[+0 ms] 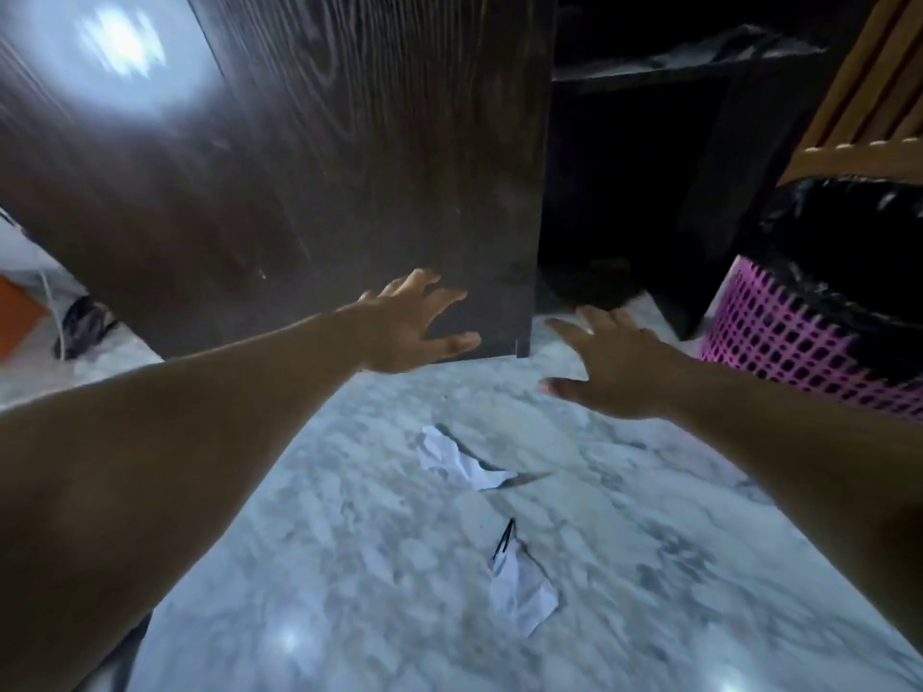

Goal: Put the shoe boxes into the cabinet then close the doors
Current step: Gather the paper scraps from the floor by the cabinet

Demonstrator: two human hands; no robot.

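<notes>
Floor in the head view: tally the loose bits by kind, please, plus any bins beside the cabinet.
Paper scraps: 2
Black clip: 1
Pink bin: 1
Total: 4

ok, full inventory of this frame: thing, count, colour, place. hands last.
cabinet door: 1, dark brown woodgrain, upper left to centre
cabinet interior: 1, dark, right of the door, open, with a shelf near the top; contents too dark to tell
basket: 1, pink lattice with black bag liner, right edge
slatted wood panel: 1, tan, top right
paper scraps: 2, white, on the floor, centre
thin black item: 1, on the lower scrap; cannot identify
floor: white-grey marble
orange object: 1, far left, cut off
left hand: fingers spread, at the door's lower edge
right hand: fingers spread, over the floor before the opening
</notes>
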